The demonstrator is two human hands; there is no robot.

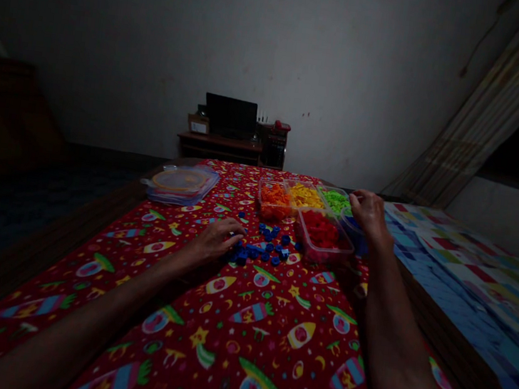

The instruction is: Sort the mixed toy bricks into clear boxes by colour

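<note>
Several small blue plastic pieces lie loose on the red patterned cloth. My left hand rests at the left edge of this pile, its fingers curled in with the thumb close to them. Whatever sits between those fingertips is too small and dark to make out. Over a round tub with blue contents hangs my right hand, fingers pinched together; what they hold, if anything, is hidden. Just left of that tub stands a clear container of red pieces.
Behind stand clear containers of orange pieces, yellow pieces and green pieces. Stacked clear lids lie at the far left of the cloth. A bed adjoins the right side. A monitor stands beyond.
</note>
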